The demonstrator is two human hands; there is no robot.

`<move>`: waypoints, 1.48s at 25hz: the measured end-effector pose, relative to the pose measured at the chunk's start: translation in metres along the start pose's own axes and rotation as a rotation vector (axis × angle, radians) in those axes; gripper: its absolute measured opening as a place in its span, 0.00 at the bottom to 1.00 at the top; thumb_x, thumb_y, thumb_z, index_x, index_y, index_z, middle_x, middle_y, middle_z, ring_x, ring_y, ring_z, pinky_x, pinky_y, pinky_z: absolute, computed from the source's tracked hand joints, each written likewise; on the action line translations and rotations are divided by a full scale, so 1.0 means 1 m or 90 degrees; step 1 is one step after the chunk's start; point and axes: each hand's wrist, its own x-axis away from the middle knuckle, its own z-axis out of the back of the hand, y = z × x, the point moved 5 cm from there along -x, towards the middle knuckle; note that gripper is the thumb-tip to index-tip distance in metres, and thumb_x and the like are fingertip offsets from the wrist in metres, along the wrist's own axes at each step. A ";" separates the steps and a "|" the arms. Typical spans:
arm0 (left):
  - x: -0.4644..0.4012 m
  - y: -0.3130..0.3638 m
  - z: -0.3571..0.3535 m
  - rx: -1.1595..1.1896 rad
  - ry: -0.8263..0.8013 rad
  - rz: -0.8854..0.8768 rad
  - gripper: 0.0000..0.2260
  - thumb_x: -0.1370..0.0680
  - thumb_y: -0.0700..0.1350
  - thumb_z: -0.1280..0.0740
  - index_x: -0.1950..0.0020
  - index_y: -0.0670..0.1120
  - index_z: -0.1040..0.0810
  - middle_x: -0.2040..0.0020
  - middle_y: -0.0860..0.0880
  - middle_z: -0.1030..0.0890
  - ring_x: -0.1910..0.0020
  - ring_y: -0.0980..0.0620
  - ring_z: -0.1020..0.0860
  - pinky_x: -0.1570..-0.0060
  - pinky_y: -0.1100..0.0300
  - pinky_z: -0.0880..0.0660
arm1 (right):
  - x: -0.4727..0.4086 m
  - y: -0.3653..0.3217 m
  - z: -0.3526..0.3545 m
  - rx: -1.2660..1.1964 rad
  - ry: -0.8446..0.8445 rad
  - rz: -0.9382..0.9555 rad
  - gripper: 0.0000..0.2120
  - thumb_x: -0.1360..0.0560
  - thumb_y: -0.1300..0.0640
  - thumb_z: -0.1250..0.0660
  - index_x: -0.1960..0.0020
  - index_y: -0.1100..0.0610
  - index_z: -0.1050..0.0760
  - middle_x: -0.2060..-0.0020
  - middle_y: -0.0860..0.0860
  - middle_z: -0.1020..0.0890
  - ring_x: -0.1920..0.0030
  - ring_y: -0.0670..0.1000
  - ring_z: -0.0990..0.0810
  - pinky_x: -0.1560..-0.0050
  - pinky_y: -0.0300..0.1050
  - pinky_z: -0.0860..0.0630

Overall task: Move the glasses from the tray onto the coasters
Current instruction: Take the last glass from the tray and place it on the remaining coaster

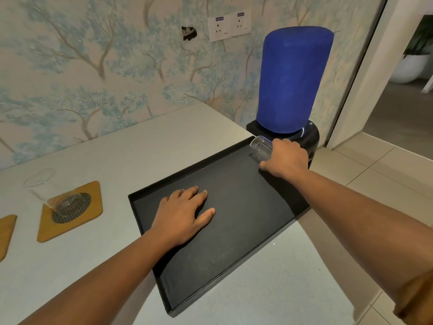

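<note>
Looking down from the head view: right hand [284, 158] closed around a clear glass [260, 148] at the far right corner of the black tray [234, 242], fingers wrapped over the glass's side, glass tilted with its open mouth turned left; whether its base touched the tray floor could not be told. Left hand [180, 214] spread flat, palm down, on the tray floor near the left rim, gripping nothing. Tray resting on the pale grey counter [145, 141], its near corner just beside the counter's front edge. Second clear glass [50, 192] standing on a wooden coaster [70, 212] with a dark mesh centre, well left of the tray, apart from both hands. Edge of another wooden coaster [5, 233] showing at the far left, bare. Behind the tray's far corner, water dispenser [307, 139] carrying a bottle under a blue cover [294, 78]. Floral wallpaper [93, 66] behind the counter, with two white sockets [229, 24].
</note>
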 end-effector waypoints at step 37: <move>0.474 -0.511 0.051 0.002 0.270 0.539 0.38 0.28 0.71 0.39 0.26 0.48 0.37 0.29 0.46 0.29 0.33 0.42 0.30 0.35 0.44 0.34 | 0.361 -0.659 -0.101 -0.866 -0.388 0.316 0.29 0.34 0.55 0.16 0.37 0.48 0.23 0.40 0.48 0.17 0.42 0.47 0.17 0.53 0.36 0.20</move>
